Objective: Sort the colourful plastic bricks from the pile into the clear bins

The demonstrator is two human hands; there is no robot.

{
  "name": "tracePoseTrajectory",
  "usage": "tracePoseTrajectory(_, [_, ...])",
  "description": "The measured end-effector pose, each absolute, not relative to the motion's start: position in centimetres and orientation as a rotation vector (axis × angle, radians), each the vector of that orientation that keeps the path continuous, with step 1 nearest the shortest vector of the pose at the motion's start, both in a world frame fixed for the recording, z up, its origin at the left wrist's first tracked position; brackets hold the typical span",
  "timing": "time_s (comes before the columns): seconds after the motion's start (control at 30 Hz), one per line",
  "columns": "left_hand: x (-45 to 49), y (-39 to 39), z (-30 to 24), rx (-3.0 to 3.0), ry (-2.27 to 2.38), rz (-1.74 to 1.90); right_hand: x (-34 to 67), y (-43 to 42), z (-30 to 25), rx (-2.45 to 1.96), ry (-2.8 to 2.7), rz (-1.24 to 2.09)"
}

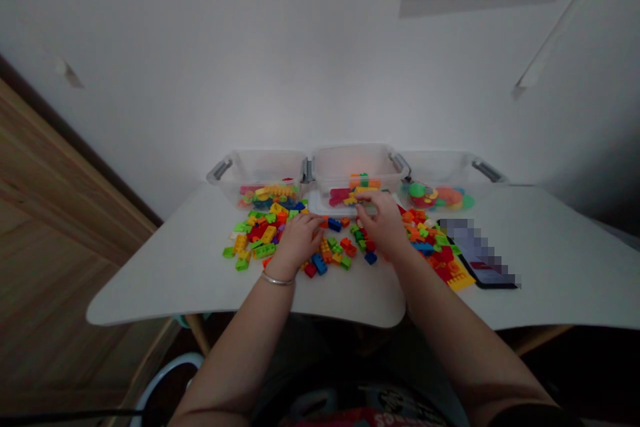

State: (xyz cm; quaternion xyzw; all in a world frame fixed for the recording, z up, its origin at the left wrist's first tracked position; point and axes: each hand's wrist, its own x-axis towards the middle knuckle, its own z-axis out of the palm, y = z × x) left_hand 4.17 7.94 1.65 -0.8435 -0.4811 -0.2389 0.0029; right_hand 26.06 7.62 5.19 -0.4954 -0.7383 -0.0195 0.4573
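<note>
Many small coloured building bricks (260, 230) lie scattered on a white table (160, 267). My left hand (299, 238) rests among them, fingers curled over bricks near an orange one; what it grips I cannot make out. My right hand (384, 223) reaches toward the middle clear plastic bin (356, 177), fingers pinched at a yellow brick (367, 191) by the bin's front wall. A thin bracelet (277, 279) circles my left wrist.
Three clear bins stand in a row against the white wall: the left bin (260, 180) with bricks, the right bin (445, 183) with round green and orange pieces. A dark tablet (487, 267) lies at right. A wooden panel (45, 213) is at left.
</note>
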Motion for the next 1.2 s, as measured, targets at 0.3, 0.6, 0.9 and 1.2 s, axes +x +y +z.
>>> tracePoseTrajectory(0.3, [3.9, 8.5, 0.9, -2.645, -1.497, -0.76, 24.4, 7.1, 1.5, -1.431, -2.178, 0.051])
tracePoseTrajectory(0.6, [4.2, 8.5, 0.9, -2.635, -1.53, -0.755, 23.6, 7.4, 1.3, -1.521, -2.216, -0.002])
tracePoseTrajectory(0.9, [4.3, 8.4, 1.2, -2.654, -1.5, -0.721, 22.7, 7.4, 1.2, -1.579, -2.247, -0.103])
tracePoseTrajectory(1.2, [4.2, 8.4, 1.2, -2.691, -1.466, -0.751, 22.8, 7.7, 0.9, -1.622, -2.203, -0.119])
